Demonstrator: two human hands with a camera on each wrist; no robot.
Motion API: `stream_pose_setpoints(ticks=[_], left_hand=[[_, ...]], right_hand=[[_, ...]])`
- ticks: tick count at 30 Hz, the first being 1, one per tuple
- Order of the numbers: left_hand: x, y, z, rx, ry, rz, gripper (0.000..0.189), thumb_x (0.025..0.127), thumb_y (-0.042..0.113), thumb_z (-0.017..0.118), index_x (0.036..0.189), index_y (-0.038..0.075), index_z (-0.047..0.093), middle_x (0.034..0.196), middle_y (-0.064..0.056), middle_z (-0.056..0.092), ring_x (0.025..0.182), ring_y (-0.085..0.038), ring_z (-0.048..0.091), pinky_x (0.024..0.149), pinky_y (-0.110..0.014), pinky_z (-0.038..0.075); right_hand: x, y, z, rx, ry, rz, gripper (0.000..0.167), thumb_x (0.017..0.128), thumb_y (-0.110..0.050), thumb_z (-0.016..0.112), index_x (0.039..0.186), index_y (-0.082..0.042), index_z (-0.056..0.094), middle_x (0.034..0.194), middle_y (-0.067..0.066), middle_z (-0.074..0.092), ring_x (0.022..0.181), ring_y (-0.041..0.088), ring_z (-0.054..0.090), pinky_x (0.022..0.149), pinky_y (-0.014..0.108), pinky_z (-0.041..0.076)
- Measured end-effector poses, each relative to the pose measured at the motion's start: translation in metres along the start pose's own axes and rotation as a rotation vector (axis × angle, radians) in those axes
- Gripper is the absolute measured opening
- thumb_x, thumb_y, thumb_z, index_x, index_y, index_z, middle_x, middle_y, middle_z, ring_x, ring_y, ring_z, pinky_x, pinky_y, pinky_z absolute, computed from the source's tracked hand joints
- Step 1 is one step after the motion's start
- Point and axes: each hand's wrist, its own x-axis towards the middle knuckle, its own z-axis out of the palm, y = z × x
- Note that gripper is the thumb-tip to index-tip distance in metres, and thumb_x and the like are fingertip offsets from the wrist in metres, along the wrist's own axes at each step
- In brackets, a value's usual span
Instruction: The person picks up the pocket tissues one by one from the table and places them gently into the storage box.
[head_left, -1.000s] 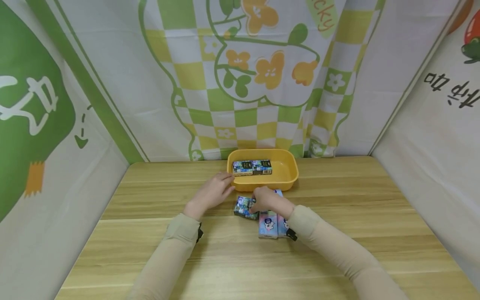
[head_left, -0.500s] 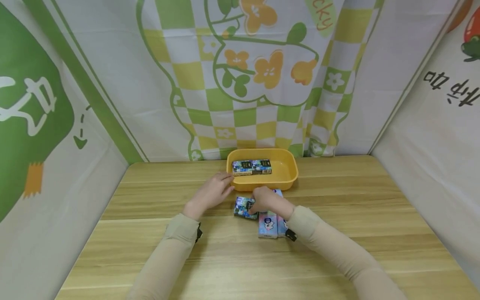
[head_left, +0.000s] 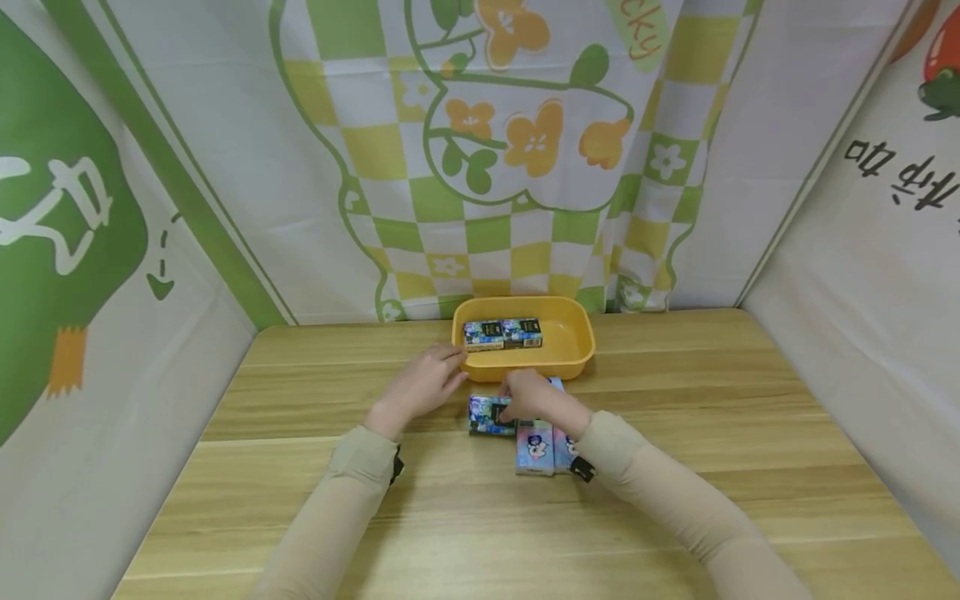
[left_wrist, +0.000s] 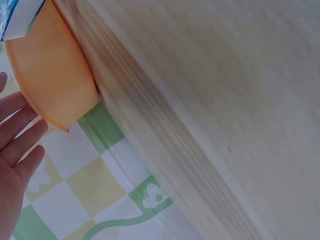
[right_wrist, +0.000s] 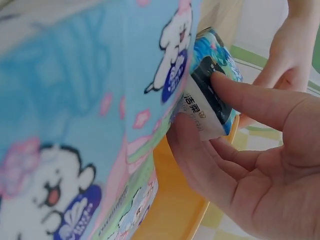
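My right hand [head_left: 536, 396] pinches a dark blue-green tissue pack [head_left: 484, 414] at its right end. In the right wrist view the thumb [right_wrist: 240, 97] lies on the black label and the fingers [right_wrist: 200, 160] curl along the other side. Several pink-and-blue tissue packs [head_left: 534, 452] with a white cartoon animal stand right beside it, partly hidden under my right hand and wrist. My left hand [head_left: 423, 383] touches the left end of the yellow bin [head_left: 570, 342] with fairly straight fingers, holding nothing. Inside the bin, two dark blue-green packs [head_left: 483, 336] sit side by side at the left.
The wooden table [head_left: 315, 383] carries everything, with the bin near its back edge. A green-and-yellow checked curtain [head_left: 487, 233] hangs directly behind the bin. Printed cloth walls [head_left: 847, 308] close off both sides.
The dark pack in my right hand has turned slightly, so its front edge now lies straighter across the view. My left hand stays at the bin.
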Motion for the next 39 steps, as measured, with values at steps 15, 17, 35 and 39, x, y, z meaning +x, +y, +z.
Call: stream_pose_setpoints(ticks=[15,17,35,39], left_hand=[[0.0,0.0,0.001,0.014,0.028,0.026,0.039,0.093,0.021,0.062,0.125,-0.001,0.06,0.126,-0.017,0.061,0.116,-0.031,0.058,0.105,-0.043,0.045],[0.0,0.0,0.001,0.011,0.025,0.024,0.039,0.092,0.02,0.062,0.125,-0.001,0.06,0.127,-0.017,0.061,0.116,-0.031,0.058,0.105,-0.043,0.045],[-0.002,0.001,-0.001,0.025,0.005,0.022,0.039,0.093,0.021,0.062,0.126,-0.001,0.06,0.128,-0.017,0.06,0.119,-0.032,0.057,0.107,-0.043,0.043],[-0.002,0.0,0.0,0.022,-0.002,0.021,0.04,0.093,0.021,0.061,0.126,-0.002,0.059,0.129,-0.018,0.059,0.121,-0.033,0.055,0.108,-0.045,0.041]], right_hand=[[-0.019,0.009,-0.021,0.115,0.064,-0.028,0.03,0.081,-0.017,0.075,0.105,-0.006,0.061,0.102,0.008,0.064,0.094,0.022,0.06,0.082,0.036,0.054],[-0.021,0.012,-0.025,0.131,0.067,-0.04,0.03,0.082,-0.016,0.075,0.106,-0.005,0.062,0.103,0.008,0.064,0.093,0.021,0.06,0.082,0.036,0.054],[-0.038,0.039,-0.066,0.181,0.188,-0.104,0.032,0.086,-0.018,0.069,0.11,0.001,0.065,0.102,0.015,0.065,0.095,0.027,0.061,0.079,0.038,0.054],[-0.036,0.047,-0.075,0.179,0.219,-0.07,0.032,0.086,-0.02,0.07,0.11,-0.001,0.066,0.099,0.013,0.066,0.089,0.025,0.062,0.072,0.035,0.054]])
